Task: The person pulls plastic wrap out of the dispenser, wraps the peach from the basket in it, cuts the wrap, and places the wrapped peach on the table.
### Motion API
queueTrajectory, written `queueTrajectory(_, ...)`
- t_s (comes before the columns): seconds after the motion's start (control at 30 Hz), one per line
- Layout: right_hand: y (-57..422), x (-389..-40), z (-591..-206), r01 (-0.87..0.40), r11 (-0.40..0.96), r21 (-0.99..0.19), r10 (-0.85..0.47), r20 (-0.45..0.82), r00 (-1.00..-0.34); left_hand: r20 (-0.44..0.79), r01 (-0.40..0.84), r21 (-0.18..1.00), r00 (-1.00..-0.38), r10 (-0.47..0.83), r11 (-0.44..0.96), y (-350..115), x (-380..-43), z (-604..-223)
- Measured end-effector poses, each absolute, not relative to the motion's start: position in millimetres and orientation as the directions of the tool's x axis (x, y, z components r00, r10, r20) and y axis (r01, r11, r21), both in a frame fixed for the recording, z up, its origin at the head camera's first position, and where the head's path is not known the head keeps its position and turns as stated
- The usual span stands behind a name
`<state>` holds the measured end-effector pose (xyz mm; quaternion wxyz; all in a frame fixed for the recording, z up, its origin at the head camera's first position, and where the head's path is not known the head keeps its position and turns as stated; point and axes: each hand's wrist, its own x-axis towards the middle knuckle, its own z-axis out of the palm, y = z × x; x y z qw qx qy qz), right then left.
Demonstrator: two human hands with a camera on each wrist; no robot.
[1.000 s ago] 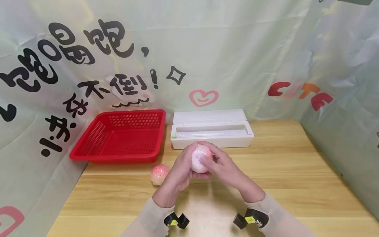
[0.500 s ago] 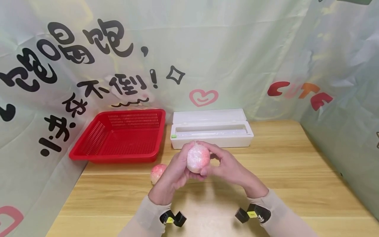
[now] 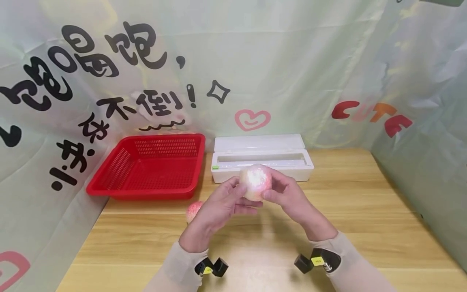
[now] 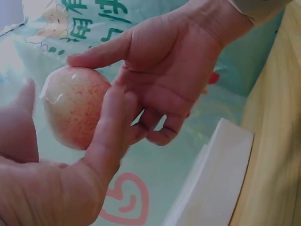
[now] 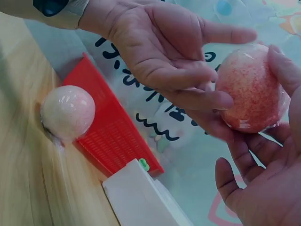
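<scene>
A pink and cream peach with shiny clear film round it is up off the table between both hands. My right hand grips its right side, thumb in front and fingers behind. The left hand is at the other side with its fingers stretched out; in the right wrist view, the left fingers reach right to the peach, its thumb raised along the top. A second film-wrapped peach sits on the table, partly hidden behind the left forearm in the head view.
A red plastic basket stands at the back left. Beside it is a white cling film dispenser with its lid up, a roll inside and a green slider at its left end. Printed cloth hangs round the wooden table.
The wrapped peach has risen and moved right after a small shift left. The left hand, earlier cupped round it, has loosened; the right hand keeps hold and turns it.
</scene>
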<state>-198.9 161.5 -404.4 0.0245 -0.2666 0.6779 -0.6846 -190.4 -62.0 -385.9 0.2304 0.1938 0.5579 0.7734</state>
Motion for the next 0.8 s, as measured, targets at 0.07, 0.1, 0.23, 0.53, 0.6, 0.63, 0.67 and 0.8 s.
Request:
queueTrajectory(0.07, 163.5, -199.0, -405.3, -0.329, -0.103, -0.939, -0.4, 0.342, -0.85, 0.056, -0.125, 0.951, -0.832, 0.552, -0.284, -61.0, -190.7, -385.4)
queueTrajectory(0.1, 164.2, -198.7, -405.5, -0.331, -0.108, -0.938, -0.403, 0.345, -0.848, 0.06, -0.119, 0.95, -0.838, 0.543, -0.289, -60.6, -191.1, -385.1)
queueTrajectory(0.23, 167.5, -198.7, -404.0, -0.324, -0.13, -0.937, -0.431, 0.347, -0.833, 0.078, -0.112, 0.946, -0.833, 0.547, -0.304, -61.3, -192.4, -384.0)
queueTrajectory(0.53, 164.5, -195.8, -394.8, -0.264, -0.008, -0.964, -0.357, 0.249, -0.9, 0.037, -0.049, 0.983, -0.89, 0.454, -0.176, -60.0, -193.7, -386.6)
queueTrajectory(0.6, 160.4, -195.1, -394.0, -0.259, 0.068, -0.963, -0.28, 0.231, -0.932, 0.031, -0.036, 0.989, -0.897, 0.44, -0.144, -59.8, -194.5, -388.8)
queueTrajectory(0.63, 158.2, -194.6, -393.7, -0.257, 0.102, -0.961, -0.249, 0.226, -0.942, 0.03, -0.035, 0.99, -0.897, 0.441, -0.138, -59.9, -194.8, -389.6)
queueTrajectory(0.67, 156.4, -194.6, -394.0, -0.258, 0.118, -0.959, -0.227, 0.227, -0.947, 0.029, -0.036, 0.99, -0.895, 0.445, -0.135, -60.0, -195.0, -390.3)
queueTrajectory(0.8, 151.4, -194.3, -396.1, -0.282, 0.128, -0.951, -0.207, 0.252, -0.945, 0.019, -0.039, 0.991, -0.907, 0.421, -0.128, -59.5, -195.2, -391.0)
